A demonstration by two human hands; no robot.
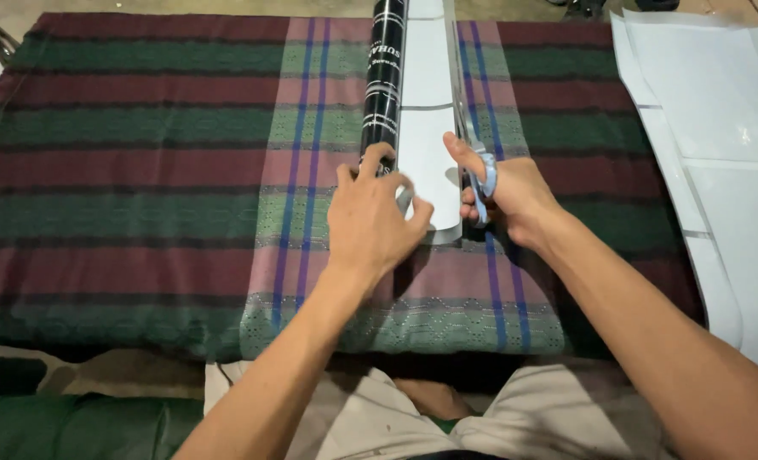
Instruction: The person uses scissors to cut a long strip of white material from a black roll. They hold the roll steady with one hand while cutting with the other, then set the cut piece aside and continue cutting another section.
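1. Where the hands work, a big blanket (140, 170) with dark red and green stripes covers the table. A lighter band with blue lines runs down its middle.
2. To the right, wide white sheets (720, 111) lie on the blanket, well apart from the hands. They reach past its right edge.
3. Down the middle lies a long white strip (427, 145). It runs from the far edge toward the person, and its near end is round. A thin dark line crosses it part way up.
4. A black tube (385, 77) with white marks lies just beside the strip, on its left side. It points away from the person.
5. On the right side of the strip are the scissors (468, 128). The long blades lie along the strip's right edge and point away. The handles are light blue.
6. The right hand (511, 196) has its grip shut on the scissors. Its fingers go through the blue handles, and the thumb rests on top.
7. The left hand (370, 221) lies flat, with its grip apart. Its fingers spread over the near end of the tube and the left edge of the strip, and press down.
8. Near the bottom, the person's lap in light cloth shows under the blanket's edge.
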